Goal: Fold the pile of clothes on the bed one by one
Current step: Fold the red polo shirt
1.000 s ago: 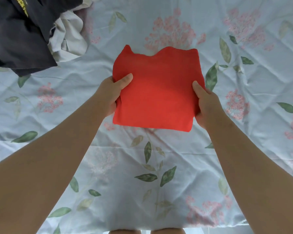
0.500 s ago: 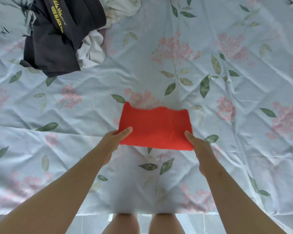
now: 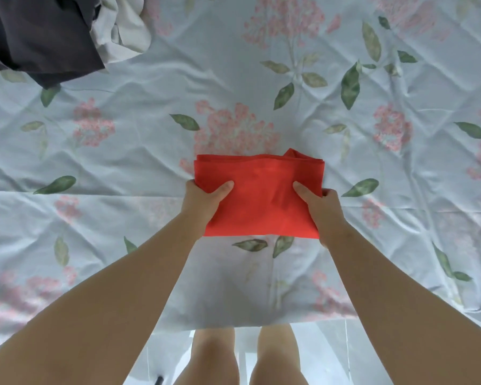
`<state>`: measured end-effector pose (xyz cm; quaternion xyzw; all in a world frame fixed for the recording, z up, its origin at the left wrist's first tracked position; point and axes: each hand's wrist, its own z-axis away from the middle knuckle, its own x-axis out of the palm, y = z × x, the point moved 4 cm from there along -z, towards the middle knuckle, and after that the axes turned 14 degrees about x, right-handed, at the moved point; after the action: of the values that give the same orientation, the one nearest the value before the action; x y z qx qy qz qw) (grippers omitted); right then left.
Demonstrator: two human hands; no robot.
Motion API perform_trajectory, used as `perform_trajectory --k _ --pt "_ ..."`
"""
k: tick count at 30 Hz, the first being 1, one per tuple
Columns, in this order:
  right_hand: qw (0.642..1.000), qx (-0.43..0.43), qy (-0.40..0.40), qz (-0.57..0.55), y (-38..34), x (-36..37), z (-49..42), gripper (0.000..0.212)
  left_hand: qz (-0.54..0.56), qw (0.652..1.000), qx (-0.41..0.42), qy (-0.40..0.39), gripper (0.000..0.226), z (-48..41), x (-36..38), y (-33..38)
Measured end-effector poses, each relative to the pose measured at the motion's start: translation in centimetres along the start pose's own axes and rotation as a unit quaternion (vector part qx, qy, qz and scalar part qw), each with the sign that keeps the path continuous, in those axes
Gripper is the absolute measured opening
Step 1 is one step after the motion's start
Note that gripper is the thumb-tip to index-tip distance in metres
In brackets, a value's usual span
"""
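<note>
My left hand grips the left side of the red cloth, thumb pressed flat on top and the other fingers curled underneath, out of sight. My right hand holds the right side the same way, its thumb lying on the upper face and the fingers tucked below the edge. The cloth is folded into a thick, roughly square packet; several stacked layers show along its far edge, and one corner pokes up at the far right. It sits between my hands over the middle of the bed, near the edge closest to me. I cannot tell whether it lies on the sheet or is lifted just off it. Both forearms reach in from the bottom corners, bare. The sheet is pale blue, creased, printed with pink flower clusters and green leaves. Well apart from the cloth, at the far left corner, lies the pile: a dark garment with a pale one crumpled just beside it, touching. Below the bed's edge my legs stand on a light floor.
</note>
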<state>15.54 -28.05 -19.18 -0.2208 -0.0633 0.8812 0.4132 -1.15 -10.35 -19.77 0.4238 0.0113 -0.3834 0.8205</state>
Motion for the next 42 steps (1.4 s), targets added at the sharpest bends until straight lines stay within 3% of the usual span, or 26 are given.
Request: perform_trajectory --k 3,10,17,20,28,34,42 --pt "0.999 0.007 -0.037 0.019 -0.6 -0.1 0.1 0.025 0.002 0.999 -0.023 -0.027 0.058 -0.4 -0.4 0.7" --pt "0.988 -0.009 -0.126 -0.091 -0.9 -2.0 6.2 0.013 0.088 0.992 0.007 -0.092 0.036 3.6 -3.7 5.9" --pt "0.983 -0.054 -0.079 -0.160 -4.1 -8.7 14.5 0.016 0.062 0.982 0.138 -0.112 0.019 10.2 -3.6 16.4" --pt "0.979 -0.086 -0.070 -0.173 -5.2 -12.6 16.5 0.008 0.065 0.978 0.166 -0.109 0.026 13.5 -2.1 20.1" --pt "0.974 -0.126 -0.089 -0.167 -5.3 -24.6 16.3 0.009 0.112 0.976 0.175 -0.071 0.016 20.7 6.5 22.8" --pt "0.977 -0.137 -0.106 -0.122 -4.7 -35.3 13.3 0.008 0.139 0.977 0.162 -0.019 0.024 25.7 16.4 22.4" --pt "0.982 -0.105 -0.084 -0.133 -2.4 -44.0 11.4 0.007 0.127 0.979 0.157 -0.036 0.010 30.2 24.9 23.4"
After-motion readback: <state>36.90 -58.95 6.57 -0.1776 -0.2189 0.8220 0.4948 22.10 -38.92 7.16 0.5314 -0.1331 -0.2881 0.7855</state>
